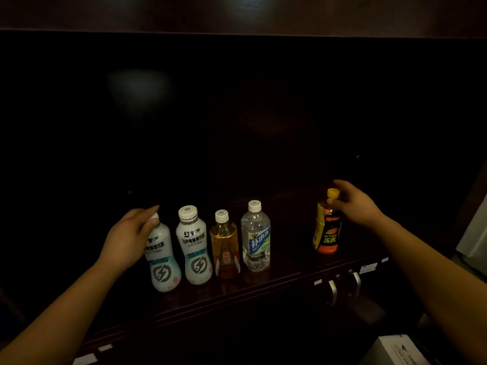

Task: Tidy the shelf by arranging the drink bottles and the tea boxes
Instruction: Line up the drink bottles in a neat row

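Note:
Several drink bottles stand upright near the front of a dark wooden shelf (pixel 290 272). My left hand (pixel 129 238) grips the neck of the leftmost white bottle (pixel 162 262). Beside it stand a second white bottle (pixel 196 248), an amber tea bottle (pixel 225 248) and a clear water bottle (pixel 255 241) in a row. Apart to the right, my right hand (pixel 353 204) holds the neck of a yellow-capped orange energy drink bottle (pixel 328 230). I see no tea boxes.
The back of the shelf is dark and nothing shows there. Below the shelf edge, two metal cabinet handles (pixel 342 285) stick out. A white box (pixel 395 350) sits low at the bottom right, and a pale object (pixel 474 238) stands at the right edge.

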